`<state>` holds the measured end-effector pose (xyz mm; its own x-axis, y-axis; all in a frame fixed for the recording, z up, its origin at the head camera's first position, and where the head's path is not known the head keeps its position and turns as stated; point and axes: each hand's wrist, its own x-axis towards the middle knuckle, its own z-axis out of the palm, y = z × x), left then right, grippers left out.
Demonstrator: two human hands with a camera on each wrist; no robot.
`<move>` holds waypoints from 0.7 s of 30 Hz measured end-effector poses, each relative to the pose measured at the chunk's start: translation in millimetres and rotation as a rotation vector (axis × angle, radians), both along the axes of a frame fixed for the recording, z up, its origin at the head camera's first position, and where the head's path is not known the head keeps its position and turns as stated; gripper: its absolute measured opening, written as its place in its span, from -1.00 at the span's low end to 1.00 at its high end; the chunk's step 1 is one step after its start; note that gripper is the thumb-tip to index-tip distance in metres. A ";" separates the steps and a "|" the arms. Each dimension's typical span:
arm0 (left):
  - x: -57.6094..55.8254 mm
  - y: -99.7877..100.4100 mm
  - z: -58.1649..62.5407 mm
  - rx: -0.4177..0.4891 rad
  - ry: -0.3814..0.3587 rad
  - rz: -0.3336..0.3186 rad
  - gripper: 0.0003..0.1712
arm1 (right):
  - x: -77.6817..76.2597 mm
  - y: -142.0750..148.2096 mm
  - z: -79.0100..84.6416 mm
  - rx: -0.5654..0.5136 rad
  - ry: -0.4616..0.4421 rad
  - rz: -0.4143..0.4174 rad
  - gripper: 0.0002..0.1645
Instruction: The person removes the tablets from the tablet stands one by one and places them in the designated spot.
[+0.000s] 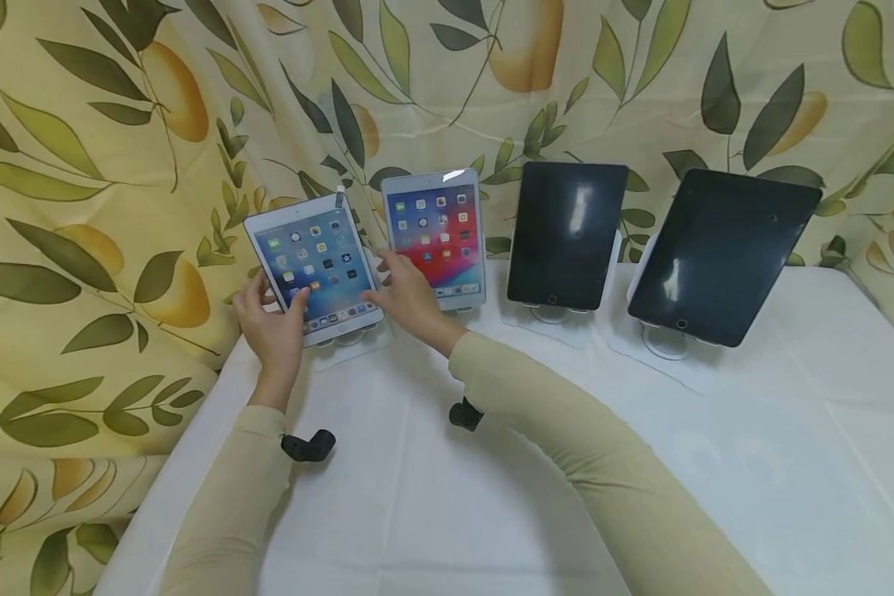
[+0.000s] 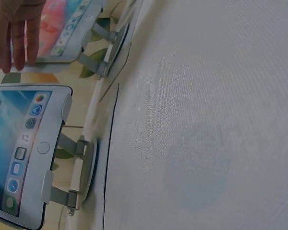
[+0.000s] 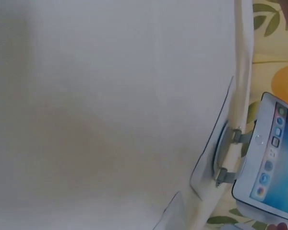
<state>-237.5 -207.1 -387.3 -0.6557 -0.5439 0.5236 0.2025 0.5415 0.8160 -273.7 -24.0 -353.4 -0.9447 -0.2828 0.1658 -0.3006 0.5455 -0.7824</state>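
Note:
At the far left, a white tablet with its screen lit leans back on a stand. My left hand is at its left edge, thumb apart from the fingers and overlapping the screen in the head view. My right hand is at the opposite edge, thumb near the lower right corner and fingers toward the second tablet. Extended fingers of that hand show in the left wrist view, above the tablet. Grey clips hold up its lower edge in the right wrist view. A small white tab sticks up from its top corner.
A second lit white tablet stands close on the right. Beyond it are two dark-screened tablets, one upright and one tilted. All lean on stands along the back of the white-covered table. A leaf-patterned curtain hangs behind.

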 end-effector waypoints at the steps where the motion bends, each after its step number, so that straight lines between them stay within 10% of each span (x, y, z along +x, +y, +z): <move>1: -0.7 -0.7 0.2 0.010 0.001 0.004 -0.31 | -1.4 -2.7 1.1 0.000 0.003 0.001 -0.13; 21: 4.5 -12.9 -3.8 0.093 0.030 -0.122 -0.48 | -17.9 -11.3 6.8 -0.186 -0.071 0.028 -0.46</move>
<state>-233.0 -220.0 -391.1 -0.7046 -0.5084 0.4951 0.2871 0.4338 0.8541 -291.6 -35.3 -346.6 -0.9482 -0.2795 0.1509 -0.2540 0.3822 -0.8885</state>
